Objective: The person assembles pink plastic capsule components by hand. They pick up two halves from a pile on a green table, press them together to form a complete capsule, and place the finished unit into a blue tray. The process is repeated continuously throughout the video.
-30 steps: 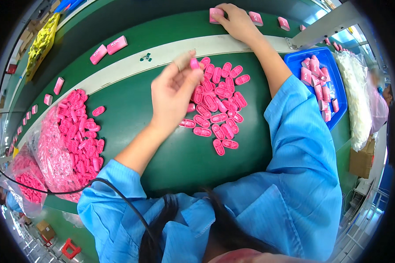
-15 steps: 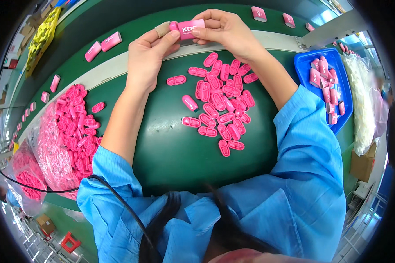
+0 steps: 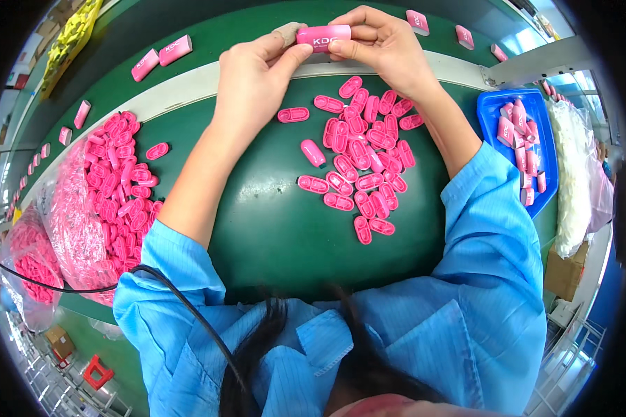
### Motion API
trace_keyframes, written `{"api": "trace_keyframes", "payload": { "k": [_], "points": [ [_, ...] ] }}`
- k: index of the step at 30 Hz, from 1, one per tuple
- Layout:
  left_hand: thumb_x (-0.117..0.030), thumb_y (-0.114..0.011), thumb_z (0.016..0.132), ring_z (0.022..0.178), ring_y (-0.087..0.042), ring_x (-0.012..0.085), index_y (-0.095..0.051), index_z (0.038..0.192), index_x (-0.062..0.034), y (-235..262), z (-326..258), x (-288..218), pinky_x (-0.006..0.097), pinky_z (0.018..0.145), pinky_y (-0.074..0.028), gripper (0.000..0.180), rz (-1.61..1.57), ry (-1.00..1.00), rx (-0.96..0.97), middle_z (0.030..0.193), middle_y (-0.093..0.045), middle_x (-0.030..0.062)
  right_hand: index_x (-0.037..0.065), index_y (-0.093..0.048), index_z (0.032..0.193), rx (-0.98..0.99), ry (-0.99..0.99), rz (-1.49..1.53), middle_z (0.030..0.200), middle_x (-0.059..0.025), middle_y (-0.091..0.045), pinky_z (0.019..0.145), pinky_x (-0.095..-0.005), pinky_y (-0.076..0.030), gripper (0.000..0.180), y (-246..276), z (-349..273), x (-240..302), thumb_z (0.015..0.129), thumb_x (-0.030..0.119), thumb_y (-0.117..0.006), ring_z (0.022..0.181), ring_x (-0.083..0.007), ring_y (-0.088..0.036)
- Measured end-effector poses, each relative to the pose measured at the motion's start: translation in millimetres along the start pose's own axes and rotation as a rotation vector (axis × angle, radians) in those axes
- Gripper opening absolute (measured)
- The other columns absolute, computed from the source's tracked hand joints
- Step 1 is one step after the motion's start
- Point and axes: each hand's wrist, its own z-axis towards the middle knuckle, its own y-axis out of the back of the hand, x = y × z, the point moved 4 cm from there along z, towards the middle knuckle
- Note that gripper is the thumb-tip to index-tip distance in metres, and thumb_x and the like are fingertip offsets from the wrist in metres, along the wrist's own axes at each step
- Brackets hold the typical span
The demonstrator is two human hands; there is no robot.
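Note:
Above the far metal rail, both hands hold a glossy pink case (image 3: 323, 36) with pale printing, lying level between them. My left hand (image 3: 257, 73) pinches its left end between thumb and index finger; a beige cover wraps that index finger. My right hand (image 3: 386, 52) grips the right end, thumb in front and fingers behind. Nearer me, a loose group of pink oval caps (image 3: 344, 167) with hollowed faces lies on the green work surface (image 3: 257, 229). One smooth pink piece (image 3: 313, 153) lies at the group's left side.
Left, a clear plastic bag (image 3: 76, 215) spills a heap of pink caps (image 3: 122, 191). A blue tray (image 3: 490, 115) holds several pink cases at right, beside a bag of white pieces (image 3: 570, 181). More pink cases (image 3: 176, 49) stand on the green strip beyond the rail (image 3: 181, 97).
The pink end piece that stuck out of the case's left side now sits close against it. My left fingers have closed in toward the case.

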Motion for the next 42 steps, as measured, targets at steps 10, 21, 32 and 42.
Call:
{"api": "trace_keyframes", "payload": {
  "k": [10,21,32,42],
  "points": [
    [-0.004,-0.058,0.084,0.088,-0.063,0.0420,-0.041,0.130,0.0099,-10,-14,-21,0.047,0.078,-0.049,0.050,0.218,0.088,0.038,0.094,-0.061,0.0293,-0.006,-0.058,0.103,-0.245,0.194,-0.321,0.097,-0.0133,-0.070,0.074,-0.0261,-0.054,0.019,-31,-13,17,0.087,0.000,-0.065,0.088,-0.0128,-0.066],
    [-0.011,-0.074,0.074,0.083,-0.062,0.0244,-0.070,0.102,-0.0050,23,-13,-23,0.034,0.076,-0.051,0.028,0.376,-0.167,0.510,0.098,-0.066,0.0121,-0.001,-0.069,0.098,-0.409,0.282,-0.995,0.092,-0.0186,-0.070,0.077,-0.0369,-0.053,0.026,40,60,-2,0.084,0.021,-0.066,0.085,-0.0298,-0.069],
    [-0.011,-0.070,0.083,0.081,-0.066,0.0136,-0.066,0.104,0.0005,-2,2,-23,0.027,0.075,-0.052,0.025,0.183,0.034,0.369,0.092,-0.070,0.0080,-0.002,-0.061,0.103,-0.381,-0.040,-0.826,0.091,-0.0158,-0.069,0.065,-0.0328,-0.053,0.026,81,20,9,0.085,0.015,-0.068,0.075,-0.0237,-0.067],
    [-0.015,-0.075,0.083,0.075,-0.059,0.0078,-0.067,0.106,0.0015,-12,7,28,0.021,0.071,-0.049,0.030,-0.714,0.338,0.112,0.088,-0.067,0.0028,-0.002,-0.057,0.113,-0.050,-0.147,0.072,0.101,-0.0113,-0.068,0.080,-0.0254,-0.055,0.028,3,-2,-10,0.089,0.009,-0.066,0.087,-0.0151,-0.067]
  ]
}}
